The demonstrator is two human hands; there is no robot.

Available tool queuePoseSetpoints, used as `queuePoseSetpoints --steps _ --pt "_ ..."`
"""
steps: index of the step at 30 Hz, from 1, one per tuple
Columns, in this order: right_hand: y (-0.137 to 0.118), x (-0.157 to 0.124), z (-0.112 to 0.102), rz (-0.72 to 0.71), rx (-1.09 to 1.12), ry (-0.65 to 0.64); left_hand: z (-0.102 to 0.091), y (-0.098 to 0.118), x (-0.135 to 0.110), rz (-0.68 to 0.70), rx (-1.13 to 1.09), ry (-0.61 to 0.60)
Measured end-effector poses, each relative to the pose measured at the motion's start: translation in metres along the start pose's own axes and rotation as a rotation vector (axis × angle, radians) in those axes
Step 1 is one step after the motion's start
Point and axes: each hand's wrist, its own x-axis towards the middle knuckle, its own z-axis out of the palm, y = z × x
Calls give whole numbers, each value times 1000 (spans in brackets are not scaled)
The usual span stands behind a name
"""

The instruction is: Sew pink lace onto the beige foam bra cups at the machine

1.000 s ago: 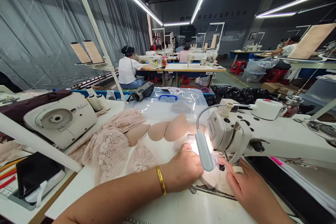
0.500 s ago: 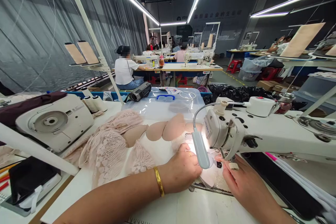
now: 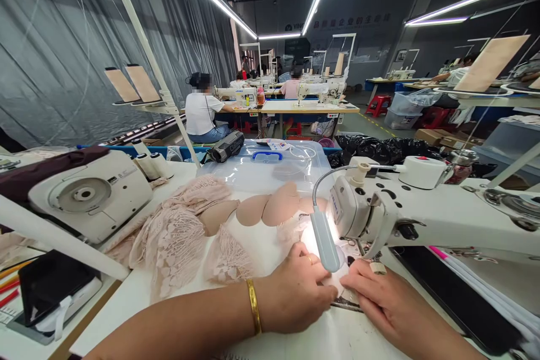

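My left hand (image 3: 297, 289), with a gold bangle at its wrist, is closed with thumb and fingers on a small pale pink fabric piece (image 3: 338, 279). This fabric lies by the needle area of a white sewing machine (image 3: 442, 202). My right hand (image 3: 382, 292) pinches the same fabric from the right, fingers together. The grey head of a gooseneck lamp (image 3: 325, 239) hides part of the fabric and the needle. Pink lace pieces (image 3: 230, 256) and beige moulded cups (image 3: 253, 211) lie left of and behind my left hand.
A clear plastic box (image 3: 236, 171) with a blue handle stands behind the cups. To the left are a second machine (image 3: 86, 194) and thread cones (image 3: 154, 166). A black phone-like slab (image 3: 455, 292) lies under the machine arm. A co-worker in white (image 3: 202, 107) sits farther back.
My right hand has moved left and toward me, from beside the presser area to the fabric's edge, its fingers now closed. My left hand has shifted slightly toward me and right.
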Motion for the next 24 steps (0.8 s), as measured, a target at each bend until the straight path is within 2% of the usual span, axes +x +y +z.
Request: queuePoseSetpoints --steps 4,8,14,21,24 --pt "-2 -1 1 22 108 -60 -3 7 -2 19 26 41" --pt "0 -1 8 71 153 -70 -1 -1 3 22 14 68" --pt "0 1 17 121 98 -68 0 -18 8 28 8 -16" --pt "10 4 31 77 -21 -33 -4 -37 16 34 -27 -11" --pt "8 4 36 114 -36 -5 -1 -47 18 8 -63 -24"
